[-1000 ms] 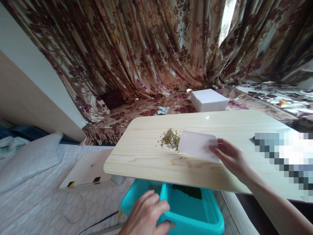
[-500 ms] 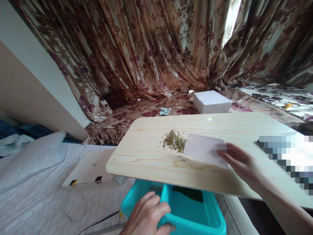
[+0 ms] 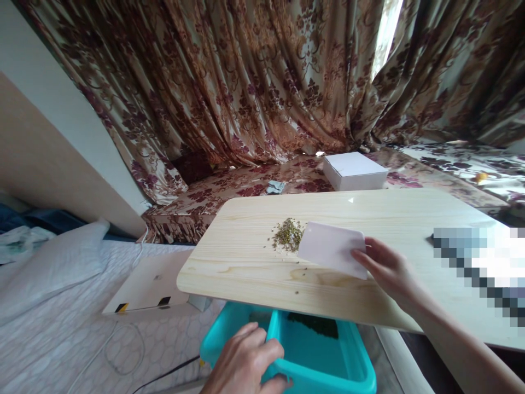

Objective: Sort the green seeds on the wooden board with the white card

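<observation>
My right hand (image 3: 388, 265) pinches the right end of a flat white plastic scraper (image 3: 331, 249). The scraper lies tilted low over the wooden tabletop (image 3: 241, 230), its left edge against a small pile of mixed green and pale grains (image 3: 285, 234). A few dark bits are scattered in front of the pile. Below the table's near edge, my left hand (image 3: 252, 353) grips the near side of a turquoise two-compartment bin (image 3: 328, 377), fingers curled around the rim by the divider. Dark green grains (image 3: 314, 324) lie in the bin's right compartment; the left one is mostly hidden by my hand.
A white box (image 3: 355, 171) and a small folded packet (image 3: 275, 187) sit on the floral-covered ledge behind the table. At the table's right lies a blurred-out device (image 3: 463, 268). Left of the table, a flat carton (image 3: 151, 284) and a pillow (image 3: 65, 260) rest on the bed.
My right hand has moved the scraper slightly left, up against the grain pile. Loose bits now show on the tabletop nearer the front edge. My left hand stays on the bin.
</observation>
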`<state>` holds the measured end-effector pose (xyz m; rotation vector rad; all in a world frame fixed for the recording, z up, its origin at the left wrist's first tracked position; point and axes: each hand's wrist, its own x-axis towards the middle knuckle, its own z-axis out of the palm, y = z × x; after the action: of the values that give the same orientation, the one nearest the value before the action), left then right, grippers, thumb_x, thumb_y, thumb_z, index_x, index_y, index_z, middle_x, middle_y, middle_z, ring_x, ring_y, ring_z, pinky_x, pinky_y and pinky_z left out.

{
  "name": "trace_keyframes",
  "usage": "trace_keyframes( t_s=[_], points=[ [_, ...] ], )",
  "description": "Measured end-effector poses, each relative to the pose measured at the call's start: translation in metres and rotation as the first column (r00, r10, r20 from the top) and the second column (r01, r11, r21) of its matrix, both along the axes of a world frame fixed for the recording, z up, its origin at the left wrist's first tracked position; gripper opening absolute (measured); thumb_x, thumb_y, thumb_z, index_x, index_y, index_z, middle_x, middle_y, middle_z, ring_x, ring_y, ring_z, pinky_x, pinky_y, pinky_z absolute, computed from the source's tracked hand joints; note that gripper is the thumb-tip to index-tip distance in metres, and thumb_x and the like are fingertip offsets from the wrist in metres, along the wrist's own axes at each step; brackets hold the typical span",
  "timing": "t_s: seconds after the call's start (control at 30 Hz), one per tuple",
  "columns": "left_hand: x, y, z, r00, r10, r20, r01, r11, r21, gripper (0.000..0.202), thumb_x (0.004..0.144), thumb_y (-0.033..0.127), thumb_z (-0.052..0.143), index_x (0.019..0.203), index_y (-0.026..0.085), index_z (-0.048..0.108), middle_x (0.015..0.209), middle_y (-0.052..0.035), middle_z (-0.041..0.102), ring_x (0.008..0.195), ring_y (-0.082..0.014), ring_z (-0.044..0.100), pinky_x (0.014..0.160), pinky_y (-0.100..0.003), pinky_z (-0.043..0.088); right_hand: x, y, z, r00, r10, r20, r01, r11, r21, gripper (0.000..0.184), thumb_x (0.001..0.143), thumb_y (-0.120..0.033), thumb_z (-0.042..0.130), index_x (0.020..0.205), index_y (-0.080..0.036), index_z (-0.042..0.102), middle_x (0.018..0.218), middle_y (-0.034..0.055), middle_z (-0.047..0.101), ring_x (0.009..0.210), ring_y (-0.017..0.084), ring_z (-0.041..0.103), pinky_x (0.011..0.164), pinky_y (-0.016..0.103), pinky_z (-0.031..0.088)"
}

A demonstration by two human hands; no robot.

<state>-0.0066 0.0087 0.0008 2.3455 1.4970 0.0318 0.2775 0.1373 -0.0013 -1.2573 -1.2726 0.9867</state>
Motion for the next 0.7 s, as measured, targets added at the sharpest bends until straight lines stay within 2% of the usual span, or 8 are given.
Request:
trace_keyframes(
  t_s=[0.13,0.27,0.4,0.53,0.63,0.7],
  points=[
    [-0.003,0.0,-0.003,1.0,-0.001,0.013,0.001,0.999,0.035,0.022,0.074,0.017,0.078,0.09,0.022,0.064,0.084,0.0002,0.061,0.09,-0.0217,0.062,0.1,-0.041,0.041,-0.009,0.003,-0.001,1.0,0.027,-0.006,-0.028,0.999,-0.021,0.044,0.06,-0.057,0.076,0.084,-0.022,0.065,0.08,0.0052,0.075,0.071,0.021,0.068,0.062,0.029,0.054],
    [-0.008,-0.002,-0.004,0.999,0.011,0.035,-0.013,0.999,0.05,0.022,0.073,0.015,0.077,0.088,0.021,0.063,0.082,0.0006,0.059,0.087,-0.0208,0.061,0.1,-0.039,0.041,-0.017,-0.003,0.003,0.997,0.082,-0.012,-0.082,0.996,-0.037,0.041,0.058,-0.055,0.077,0.078,-0.022,0.064,0.078,0.0049,0.075,0.071,0.021,0.068,0.066,0.031,0.055],
    [-0.012,-0.006,-0.002,0.993,0.087,0.083,-0.092,0.994,0.051,0.021,0.074,0.015,0.078,0.088,0.023,0.063,0.086,0.0002,0.06,0.095,-0.0228,0.059,0.096,-0.037,0.043,-0.025,-0.013,0.0,0.987,0.16,0.003,-0.159,0.986,-0.041,0.04,0.062,-0.057,0.074,0.077,-0.021,0.064,0.078,0.0062,0.074,0.075,0.023,0.068,0.067,0.032,0.056],
    [-0.014,-0.01,0.001,0.992,0.112,0.064,-0.113,0.994,0.014,0.022,0.076,0.019,0.079,0.092,0.023,0.064,0.09,-0.0013,0.062,0.105,-0.0267,0.056,0.096,-0.039,0.043,-0.03,-0.03,-0.008,0.971,0.24,-0.024,-0.241,0.968,-0.066,0.041,0.064,-0.058,0.073,0.076,-0.02,0.064,0.077,0.0075,0.074,0.073,0.023,0.068,0.062,0.03,0.056],
    [-0.013,-0.01,-0.001,0.995,0.098,0.023,-0.099,0.994,0.037,0.021,0.075,0.022,0.08,0.09,0.023,0.065,0.086,-0.0007,0.062,0.098,-0.0252,0.059,0.094,-0.038,0.045,-0.025,-0.045,-0.008,0.933,0.359,-0.01,-0.357,0.926,-0.127,0.038,0.07,-0.054,0.07,0.085,-0.019,0.068,0.081,0.0078,0.074,0.074,0.022,0.068,0.059,0.029,0.056],
    [-0.011,-0.009,-0.004,0.998,0.066,0.005,-0.066,0.996,0.062,0.022,0.073,0.025,0.081,0.089,0.023,0.065,0.085,-0.0007,0.063,0.094,-0.0245,0.061,0.094,-0.038,0.046,-0.015,-0.051,-0.004,0.926,0.377,0.014,-0.371,0.916,-0.151,0.039,0.071,-0.053,0.07,0.09,-0.019,0.07,0.083,0.0079,0.075,0.076,0.023,0.068,0.061,0.03,0.057]
  ],
)
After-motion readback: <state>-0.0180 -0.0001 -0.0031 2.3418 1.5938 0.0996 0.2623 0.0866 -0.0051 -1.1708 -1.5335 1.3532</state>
